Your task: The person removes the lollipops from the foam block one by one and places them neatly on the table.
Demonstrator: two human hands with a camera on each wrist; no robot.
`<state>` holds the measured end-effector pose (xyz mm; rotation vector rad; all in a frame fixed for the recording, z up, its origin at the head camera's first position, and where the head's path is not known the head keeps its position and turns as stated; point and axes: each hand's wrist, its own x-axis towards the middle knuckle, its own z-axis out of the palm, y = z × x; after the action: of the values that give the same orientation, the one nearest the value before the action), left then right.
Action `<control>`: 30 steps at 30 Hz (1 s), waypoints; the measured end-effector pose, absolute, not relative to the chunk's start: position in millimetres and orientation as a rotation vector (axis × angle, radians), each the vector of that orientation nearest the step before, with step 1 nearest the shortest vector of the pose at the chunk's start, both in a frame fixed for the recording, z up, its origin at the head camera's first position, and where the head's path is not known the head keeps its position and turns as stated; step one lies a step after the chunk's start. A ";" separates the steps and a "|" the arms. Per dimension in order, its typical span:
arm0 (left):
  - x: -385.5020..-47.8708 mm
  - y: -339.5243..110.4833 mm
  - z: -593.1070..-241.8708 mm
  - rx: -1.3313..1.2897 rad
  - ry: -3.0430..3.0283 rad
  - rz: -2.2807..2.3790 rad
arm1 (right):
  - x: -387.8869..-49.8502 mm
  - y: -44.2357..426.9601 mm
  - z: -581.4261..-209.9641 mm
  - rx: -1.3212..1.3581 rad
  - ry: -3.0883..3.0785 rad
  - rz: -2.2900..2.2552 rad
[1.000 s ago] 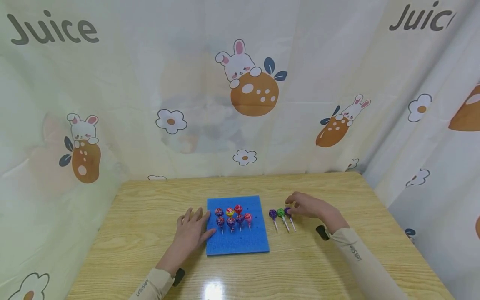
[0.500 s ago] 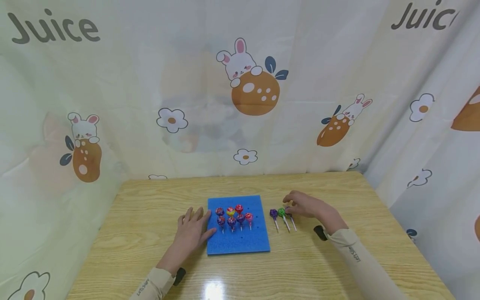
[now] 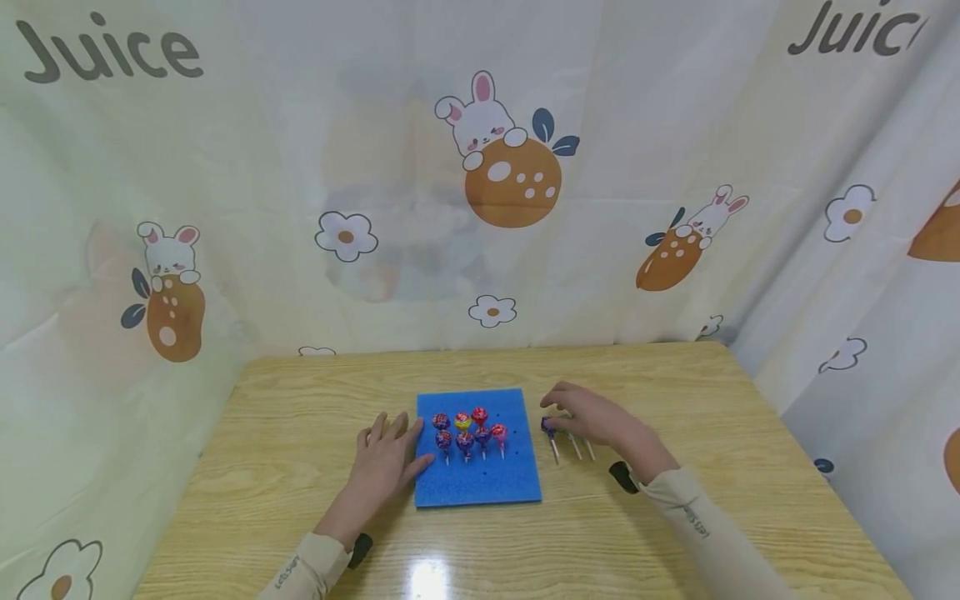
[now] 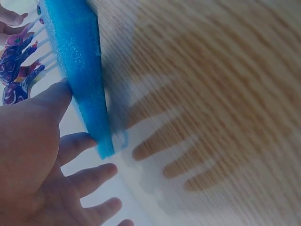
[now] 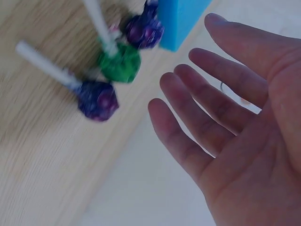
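Note:
My left hand (image 3: 382,462) rests at the left edge of a blue foam board (image 3: 480,492), its thumb on top and its fingers spread. Several wrapped lollipops (image 3: 465,440) stand upright in the board by their sticks. To the right of the board, 3 more lollipops lie on the table. Over them hovers my right hand (image 3: 600,423), fingers loosely bent and holding nothing. It hides the heads of two in the head view. The right wrist view shows a green lollipop (image 5: 120,62) between a purple lollipop (image 5: 98,100) and another purple lollipop (image 5: 145,30) nearest the board.
The wooden table (image 3: 300,400) stretches around the board on all sides. Behind it hangs a pale curtain (image 3: 405,275) printed with bunnies, fruit and flowers. Small holes dot the board's surface near the standing lollipops.
My right hand has moved left over the loose lollipops, from the rightmost one toward the leftmost. My left hand and the board hold still.

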<state>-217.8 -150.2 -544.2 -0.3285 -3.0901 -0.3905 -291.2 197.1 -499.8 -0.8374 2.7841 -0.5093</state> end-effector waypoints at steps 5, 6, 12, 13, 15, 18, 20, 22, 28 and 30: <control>-217.9 -149.9 -544.8 -0.327 -3.092 -0.398 | -284.6 183.6 -499.7 -0.837 2.789 -0.546; -217.9 -149.7 -545.0 -0.326 -3.092 -0.403 | -283.0 181.3 -500.2 -0.849 2.794 -0.554; -218.5 -149.3 -545.7 -0.328 -3.081 -0.421 | -274.4 172.0 -503.6 -1.006 2.807 -0.597; -218.6 -149.3 -545.7 -0.327 -3.080 -0.423 | -273.2 170.8 -504.1 -1.021 2.805 -0.603; -218.9 -149.2 -545.2 -0.324 -3.080 -0.427 | -270.9 168.6 -505.6 -1.038 2.808 -0.612; -220.7 -150.2 -545.3 -0.325 -3.090 -0.428 | -267.1 164.3 -506.3 -1.054 2.812 -0.633; -222.3 -151.1 -545.1 -0.322 -3.099 -0.421 | -265.1 161.0 -505.6 -1.084 2.819 -0.639; -224.0 -152.2 -544.8 -0.321 -3.111 -0.413 | -263.6 157.2 -504.6 -1.120 2.833 -0.625; -227.8 -154.9 -544.3 -0.339 -3.111 -0.401 | -260.6 145.6 -504.8 -1.217 2.877 -0.605; -228.8 -155.5 -544.4 -0.348 -3.108 -0.397 | -259.9 142.4 -507.0 -1.248 2.896 -0.588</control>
<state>-228.8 -155.5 -544.4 -0.3480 -3.1084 -0.3969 -259.9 142.4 -507.0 -1.2478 2.8958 -0.5876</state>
